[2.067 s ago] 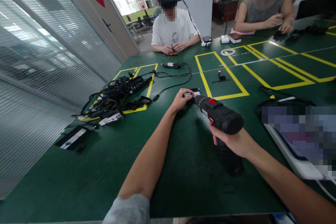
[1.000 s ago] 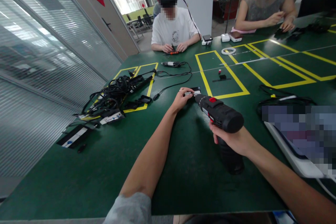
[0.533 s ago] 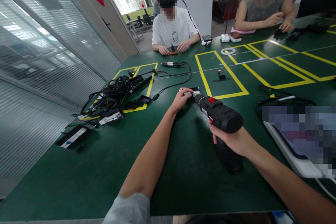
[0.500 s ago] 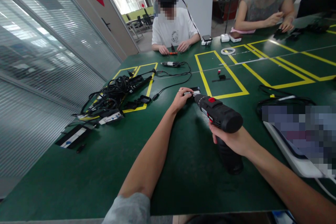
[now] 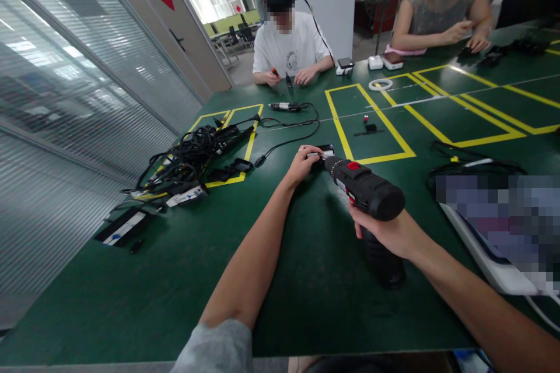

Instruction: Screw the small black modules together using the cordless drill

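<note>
My right hand [image 5: 385, 230] is wrapped round the grip of a black cordless drill [image 5: 367, 186] with a red switch on top. The drill's chuck points forward and left, its tip right at a small dark piece with a light, metallic-looking face [image 5: 326, 149] on the table. My left hand [image 5: 303, 162] holds that piece against the tabletop, fingers bent over its left side. Drill and hand hide much of the piece, so its kind is unclear. Whether the bit touches it cannot be made out.
Left lies a tangled heap of black cables and adapters [image 5: 196, 148], with a black box [image 5: 125, 226] nearer me. A corded pen-shaped tool [image 5: 284, 106] lies ahead. Yellow tape [image 5: 380, 159] marks the green table. A tablet-like device [image 5: 476, 245] is at right. Two people sit across.
My hands, the drill and the small piece stay where they were. Across the table, the person in white has raised an orange item in one hand.
</note>
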The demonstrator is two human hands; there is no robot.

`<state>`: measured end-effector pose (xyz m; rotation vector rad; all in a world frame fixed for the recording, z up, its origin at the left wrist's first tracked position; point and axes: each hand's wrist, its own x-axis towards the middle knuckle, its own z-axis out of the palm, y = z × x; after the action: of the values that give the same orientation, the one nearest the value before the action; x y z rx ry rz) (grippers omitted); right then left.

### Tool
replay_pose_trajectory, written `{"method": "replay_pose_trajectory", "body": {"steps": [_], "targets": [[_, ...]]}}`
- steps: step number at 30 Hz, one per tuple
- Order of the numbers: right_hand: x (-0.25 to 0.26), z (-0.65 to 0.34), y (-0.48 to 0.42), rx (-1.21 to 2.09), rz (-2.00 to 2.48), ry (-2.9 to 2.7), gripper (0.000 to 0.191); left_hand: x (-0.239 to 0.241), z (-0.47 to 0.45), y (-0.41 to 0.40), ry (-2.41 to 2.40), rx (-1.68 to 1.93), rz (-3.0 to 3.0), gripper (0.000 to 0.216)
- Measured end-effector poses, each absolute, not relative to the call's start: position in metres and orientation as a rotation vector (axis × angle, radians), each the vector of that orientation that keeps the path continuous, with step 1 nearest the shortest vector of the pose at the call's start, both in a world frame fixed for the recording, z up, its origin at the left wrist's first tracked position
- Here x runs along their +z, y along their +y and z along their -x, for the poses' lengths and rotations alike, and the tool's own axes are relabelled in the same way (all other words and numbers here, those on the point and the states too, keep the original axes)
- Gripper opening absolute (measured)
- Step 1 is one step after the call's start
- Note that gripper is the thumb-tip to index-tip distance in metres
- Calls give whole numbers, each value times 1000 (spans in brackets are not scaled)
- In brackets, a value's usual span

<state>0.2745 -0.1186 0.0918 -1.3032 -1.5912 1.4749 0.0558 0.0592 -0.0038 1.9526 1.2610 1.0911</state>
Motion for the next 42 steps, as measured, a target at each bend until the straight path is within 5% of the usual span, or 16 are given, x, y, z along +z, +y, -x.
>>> {"method": "replay_pose_trajectory", "body": {"steps": [42], "targets": [[101, -275, -122, 1412, 1333, -1634, 40, -3, -57, 60, 1297, 1068, -1964, 23]]}}
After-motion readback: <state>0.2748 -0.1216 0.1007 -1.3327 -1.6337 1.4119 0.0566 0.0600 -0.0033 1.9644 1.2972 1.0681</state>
